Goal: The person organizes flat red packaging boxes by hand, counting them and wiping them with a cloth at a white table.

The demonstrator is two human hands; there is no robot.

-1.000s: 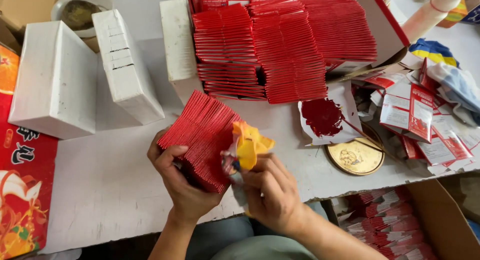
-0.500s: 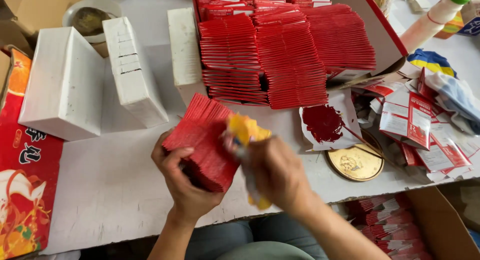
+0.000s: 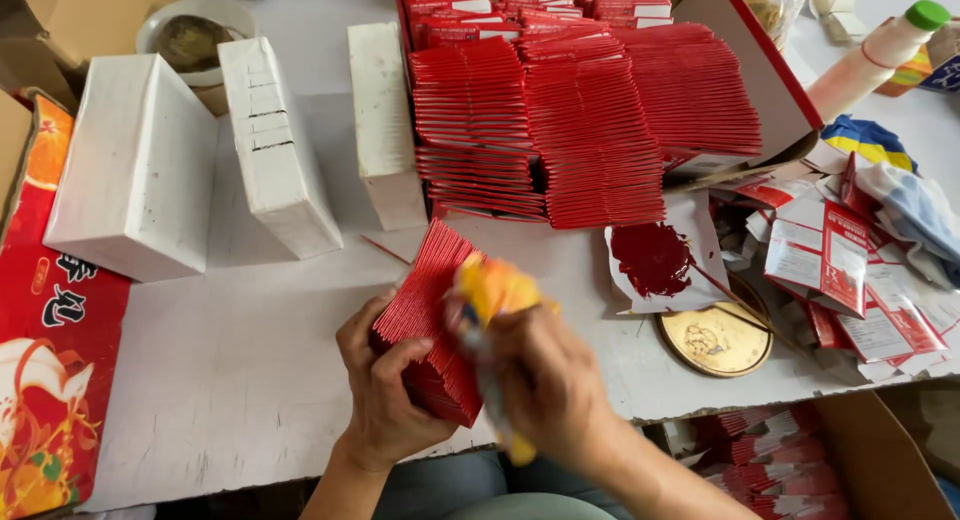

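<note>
Hands meet near the front edge of the worktop [image 3: 250, 380]. Our left hand [image 3: 385, 400] clamps a fanned stack of red packets [image 3: 432, 315], fingers wrapped round its lower end. Our right hand [image 3: 545, 380] closes on a blurred yellow-orange cloth [image 3: 492, 288], pressing it against the stack's edge. Behind, rows of red packets [image 3: 590, 120] fill an open box toward the back edge.

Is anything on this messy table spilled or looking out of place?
Yes: a dark red smear stains a white paper sheet beside the round gold lid, and torn red-and-white wrappers lie scattered at the right.
</note>
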